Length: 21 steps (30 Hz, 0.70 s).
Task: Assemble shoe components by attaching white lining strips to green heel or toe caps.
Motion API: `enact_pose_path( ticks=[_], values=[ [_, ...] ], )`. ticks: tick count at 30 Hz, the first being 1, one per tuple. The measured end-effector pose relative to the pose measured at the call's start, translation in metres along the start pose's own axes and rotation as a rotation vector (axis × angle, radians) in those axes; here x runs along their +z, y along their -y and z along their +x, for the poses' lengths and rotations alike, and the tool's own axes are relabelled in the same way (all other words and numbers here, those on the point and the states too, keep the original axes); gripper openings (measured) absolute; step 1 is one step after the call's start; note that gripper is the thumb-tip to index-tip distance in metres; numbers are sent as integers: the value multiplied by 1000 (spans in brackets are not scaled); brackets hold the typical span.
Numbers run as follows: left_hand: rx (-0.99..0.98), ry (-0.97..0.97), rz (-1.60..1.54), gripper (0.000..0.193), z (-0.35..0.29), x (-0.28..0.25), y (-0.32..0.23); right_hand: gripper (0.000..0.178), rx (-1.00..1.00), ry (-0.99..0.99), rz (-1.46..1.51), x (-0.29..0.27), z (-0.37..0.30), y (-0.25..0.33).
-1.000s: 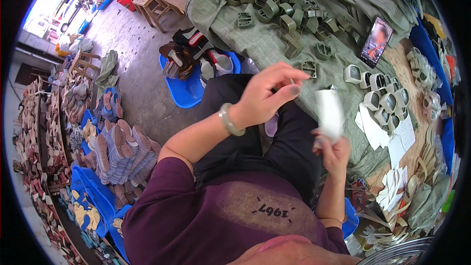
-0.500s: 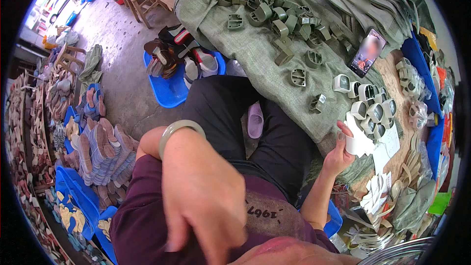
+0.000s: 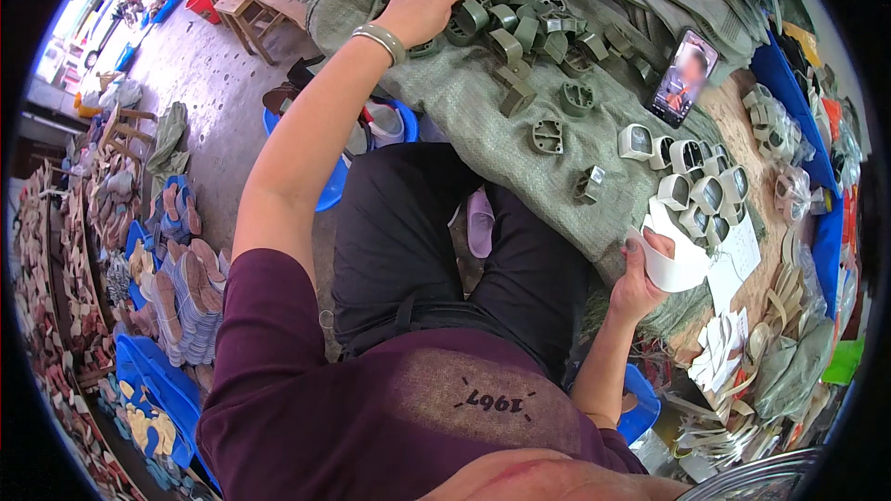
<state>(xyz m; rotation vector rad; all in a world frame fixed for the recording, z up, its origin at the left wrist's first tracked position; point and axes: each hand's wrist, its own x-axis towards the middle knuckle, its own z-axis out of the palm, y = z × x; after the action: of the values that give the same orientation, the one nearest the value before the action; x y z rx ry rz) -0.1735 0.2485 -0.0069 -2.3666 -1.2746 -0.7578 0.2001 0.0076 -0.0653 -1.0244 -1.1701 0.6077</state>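
Observation:
My left hand [image 3: 429,5], with a pale bangle [image 3: 379,43] on its wrist, reaches over the far left of a heap of hollow olive-green blocks [image 3: 506,44] shaped like shoe heels. Its fingers are stretched out, and nothing shows in them. At the right, my right hand [image 3: 639,280] holds a curved white strip [image 3: 676,265] between thumb and fingers. Just beyond it stands a cluster of white-wrapped heel blocks [image 3: 687,156]. A few loose green blocks, one of them a ribbed block [image 3: 548,137], lie between the heap and the cluster.
Green woven sacking [image 3: 464,116] covers the work table. A phone [image 3: 683,77] leans near stacked grey soles [image 3: 650,0]. White cut pieces [image 3: 716,349] lie at the right edge. On the floor to the left are a blue tub [image 3: 330,187] of shoes and bundled soles [image 3: 190,301].
My left hand has swung up from in front of my chest to the green heap. My right hand keeps hold of the white strip, which now shows more of its curved face.

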Motion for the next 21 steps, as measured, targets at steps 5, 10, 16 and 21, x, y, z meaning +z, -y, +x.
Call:
enact_pose_path(
  ticks=[5,10,16,21],
  values=[
    [97,120,72,48,-5,2,14,16,38,42,10,3,4,3],
    [-18,-17,-130,43,-13,-3,13,13,36,103,-41,1,5,5],
    [26,40,-340,48,-16,-21,-23,14,33,124,-54,2,5,5],
    [-13,-17,-225,42,-15,-25,-9,14,21,127,-51,3,2,5]
  ],
)
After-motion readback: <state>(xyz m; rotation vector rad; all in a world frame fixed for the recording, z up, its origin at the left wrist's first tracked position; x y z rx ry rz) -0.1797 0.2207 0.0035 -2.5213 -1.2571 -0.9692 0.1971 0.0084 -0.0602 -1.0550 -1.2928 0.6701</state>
